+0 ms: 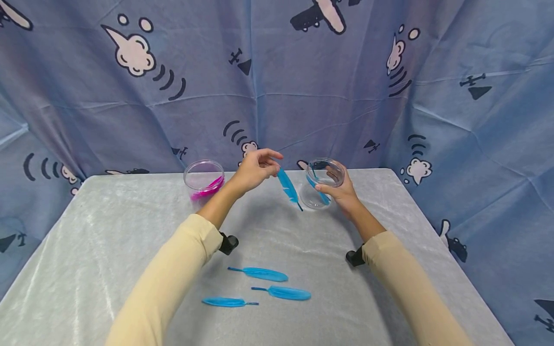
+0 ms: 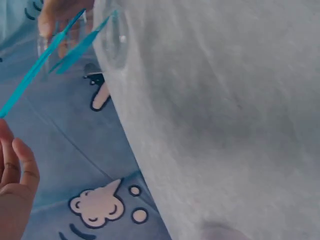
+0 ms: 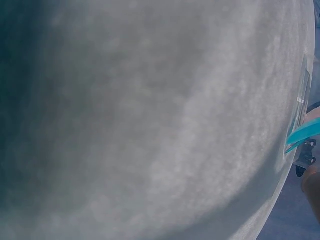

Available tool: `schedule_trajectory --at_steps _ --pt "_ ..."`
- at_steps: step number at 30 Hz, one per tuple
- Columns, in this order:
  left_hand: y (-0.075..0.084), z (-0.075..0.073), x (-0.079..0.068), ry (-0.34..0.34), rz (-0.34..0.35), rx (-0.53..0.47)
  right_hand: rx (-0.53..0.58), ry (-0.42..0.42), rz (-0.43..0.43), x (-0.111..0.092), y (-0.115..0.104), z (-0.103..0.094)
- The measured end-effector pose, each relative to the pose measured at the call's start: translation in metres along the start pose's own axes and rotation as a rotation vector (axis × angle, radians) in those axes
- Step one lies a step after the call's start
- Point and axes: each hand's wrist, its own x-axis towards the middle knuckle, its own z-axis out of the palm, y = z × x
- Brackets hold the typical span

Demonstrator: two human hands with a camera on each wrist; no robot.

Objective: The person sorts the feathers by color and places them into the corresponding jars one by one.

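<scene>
A blue feather [image 1: 287,185] hangs from the fingertips of my left hand [image 1: 255,170], its quill end pointing down beside the clear jar [image 1: 309,196]. In the left wrist view this feather [image 2: 32,72] slants up from the fingertips toward the jar. My right hand [image 1: 342,192] grips the jar's right side, thumb at the front, the jar's mouth tipped slightly. Another blue feather [image 2: 82,50] is inside that jar. At the right edge of the right wrist view, part of a blue feather [image 3: 304,132] shows against the jar wall.
A second clear jar [image 1: 193,181] with bright pink feathers [image 1: 207,191] stands at the back left. Three blue feathers lie near the front: an upper one [image 1: 265,274], a right one [image 1: 289,293] and a left one [image 1: 224,302]. A patterned blue curtain [image 1: 277,72] hangs behind the table.
</scene>
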Motion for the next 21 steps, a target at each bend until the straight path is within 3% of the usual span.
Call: schedule_trajectory --at_steps 15,21 --pt "0.031 0.012 0.019 0.159 0.055 -0.187 0.043 -0.039 -0.032 0.001 0.003 -0.001" --pt "0.039 0.02 0.027 0.225 0.046 -0.268 0.028 -0.028 -0.03 0.001 0.002 -0.002"
